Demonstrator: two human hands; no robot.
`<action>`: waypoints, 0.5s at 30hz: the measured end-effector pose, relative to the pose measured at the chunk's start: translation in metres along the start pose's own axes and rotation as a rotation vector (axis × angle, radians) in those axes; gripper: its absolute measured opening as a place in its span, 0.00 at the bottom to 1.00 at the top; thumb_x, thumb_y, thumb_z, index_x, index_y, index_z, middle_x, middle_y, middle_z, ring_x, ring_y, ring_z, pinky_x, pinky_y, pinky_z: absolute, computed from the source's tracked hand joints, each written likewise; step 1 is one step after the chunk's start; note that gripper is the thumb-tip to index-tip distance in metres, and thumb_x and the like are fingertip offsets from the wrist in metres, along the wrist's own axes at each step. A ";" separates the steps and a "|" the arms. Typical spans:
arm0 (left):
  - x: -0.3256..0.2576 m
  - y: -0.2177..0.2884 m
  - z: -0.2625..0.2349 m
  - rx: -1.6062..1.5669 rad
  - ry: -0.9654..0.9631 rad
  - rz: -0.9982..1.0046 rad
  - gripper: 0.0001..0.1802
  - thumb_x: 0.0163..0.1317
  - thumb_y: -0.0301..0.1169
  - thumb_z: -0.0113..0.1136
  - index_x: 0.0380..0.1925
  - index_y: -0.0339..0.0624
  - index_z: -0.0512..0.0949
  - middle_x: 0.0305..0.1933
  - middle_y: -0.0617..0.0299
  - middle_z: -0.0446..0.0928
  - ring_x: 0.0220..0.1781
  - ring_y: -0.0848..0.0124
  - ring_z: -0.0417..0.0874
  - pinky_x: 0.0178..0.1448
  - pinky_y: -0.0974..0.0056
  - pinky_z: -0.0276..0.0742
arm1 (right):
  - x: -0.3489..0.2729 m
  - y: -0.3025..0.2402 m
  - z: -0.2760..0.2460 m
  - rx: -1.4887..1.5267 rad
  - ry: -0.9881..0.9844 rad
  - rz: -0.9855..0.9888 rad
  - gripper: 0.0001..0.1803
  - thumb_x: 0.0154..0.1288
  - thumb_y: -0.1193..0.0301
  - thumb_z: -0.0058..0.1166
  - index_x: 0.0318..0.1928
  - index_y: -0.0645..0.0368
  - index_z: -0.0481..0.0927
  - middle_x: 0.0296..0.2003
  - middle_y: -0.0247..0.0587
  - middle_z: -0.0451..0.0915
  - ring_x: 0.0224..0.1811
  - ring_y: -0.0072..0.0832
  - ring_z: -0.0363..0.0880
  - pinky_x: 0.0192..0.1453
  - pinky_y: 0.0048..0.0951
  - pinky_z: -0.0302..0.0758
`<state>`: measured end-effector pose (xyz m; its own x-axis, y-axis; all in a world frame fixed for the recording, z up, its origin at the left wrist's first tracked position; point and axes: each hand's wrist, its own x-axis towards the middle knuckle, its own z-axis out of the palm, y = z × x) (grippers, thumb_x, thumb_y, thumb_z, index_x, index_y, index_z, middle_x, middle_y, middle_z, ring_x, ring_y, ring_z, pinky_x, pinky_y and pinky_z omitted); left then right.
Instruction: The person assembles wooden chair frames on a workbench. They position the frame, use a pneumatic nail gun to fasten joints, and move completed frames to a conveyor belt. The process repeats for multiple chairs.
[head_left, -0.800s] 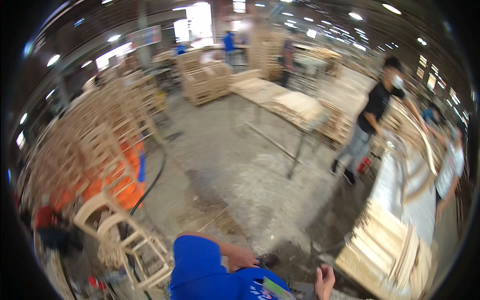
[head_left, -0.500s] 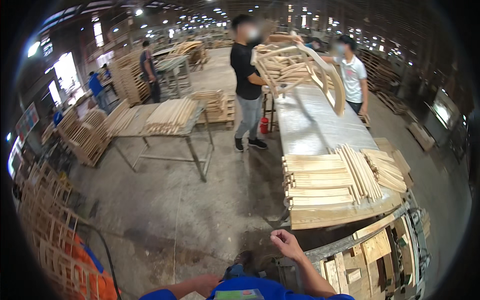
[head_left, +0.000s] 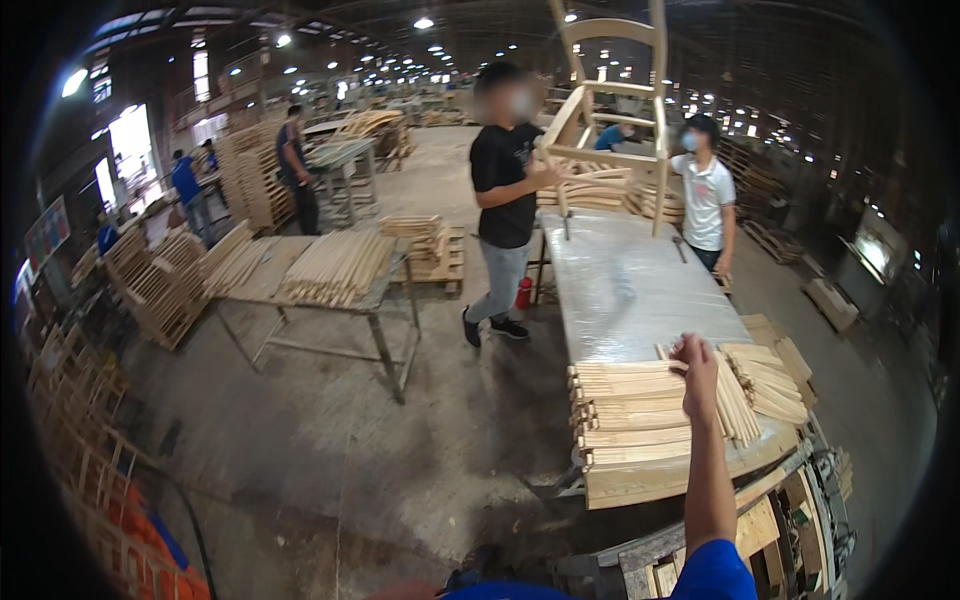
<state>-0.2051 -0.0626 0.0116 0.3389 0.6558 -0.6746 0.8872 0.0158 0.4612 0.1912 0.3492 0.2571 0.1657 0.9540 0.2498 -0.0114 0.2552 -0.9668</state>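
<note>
My right hand [head_left: 697,365] reaches forward over the pale wooden slats [head_left: 635,385] stacked on the near end of a long table. Its fingers are curled; whether they touch or hold a slat is hidden from me. More slats [head_left: 738,405] lie lengthwise beside my wrist, and another bundle [head_left: 765,385] rests to their right. Of my left hand [head_left: 408,591] only a blurred patch shows at the lower edge, its fingers out of sight. Farther along, a bare wooden chair frame [head_left: 612,90] is upright over the table, between two people.
The long table [head_left: 630,290] has a shiny wrapped top. A person in black [head_left: 505,190] stands left of it, another in white [head_left: 708,200] right. Left is a second table [head_left: 385,345] with slats [head_left: 340,265]. A crate of wood pieces [head_left: 765,530] is at lower right.
My right hand has moved forward and up from near my body to above the slats. My left hand has dropped mostly out of view. The chair frame has turned from tilted to upright.
</note>
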 end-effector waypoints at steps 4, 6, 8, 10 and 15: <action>0.015 -0.021 -0.034 0.029 0.070 0.052 0.27 0.68 0.51 0.61 0.53 0.39 0.83 0.49 0.44 0.84 0.51 0.50 0.86 0.55 0.47 0.81 | 0.081 -0.061 -0.044 -0.118 0.151 -0.075 0.22 0.78 0.46 0.52 0.46 0.53 0.80 0.39 0.30 0.81 0.42 0.21 0.79 0.45 0.29 0.75; 0.015 -0.033 -0.050 0.045 0.123 0.062 0.27 0.66 0.50 0.63 0.54 0.39 0.82 0.47 0.43 0.84 0.50 0.50 0.87 0.54 0.48 0.82 | 0.113 -0.090 -0.054 -0.162 0.144 -0.058 0.23 0.78 0.46 0.52 0.46 0.54 0.80 0.39 0.31 0.81 0.43 0.20 0.79 0.46 0.28 0.75; 0.013 -0.048 -0.066 0.067 0.202 0.072 0.28 0.65 0.49 0.65 0.55 0.39 0.81 0.45 0.43 0.84 0.49 0.50 0.87 0.52 0.48 0.82 | 0.136 -0.118 -0.062 -0.211 0.124 -0.029 0.24 0.77 0.44 0.52 0.47 0.52 0.80 0.39 0.30 0.80 0.42 0.20 0.77 0.46 0.28 0.73; 0.008 -0.063 -0.083 0.076 0.333 0.058 0.29 0.63 0.48 0.68 0.55 0.38 0.81 0.43 0.42 0.83 0.48 0.50 0.87 0.51 0.49 0.82 | 0.164 -0.134 -0.061 -0.272 0.077 0.024 0.26 0.74 0.40 0.54 0.50 0.50 0.80 0.39 0.28 0.78 0.39 0.19 0.74 0.45 0.30 0.70; -0.023 -0.100 -0.178 -0.166 1.313 0.010 0.35 0.61 0.46 0.74 0.63 0.37 0.78 0.44 0.42 0.85 0.47 0.52 0.88 0.49 0.51 0.84 | 0.213 -0.205 -0.043 -0.236 0.055 -0.019 0.36 0.70 0.37 0.58 0.64 0.52 0.79 0.39 0.26 0.73 0.39 0.20 0.69 0.42 0.28 0.66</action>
<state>-0.3574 0.0553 0.0837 -0.2915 0.8936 0.3414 0.8059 0.0371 0.5909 0.2712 0.4937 0.5061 0.2173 0.9376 0.2715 0.2216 0.2235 -0.9492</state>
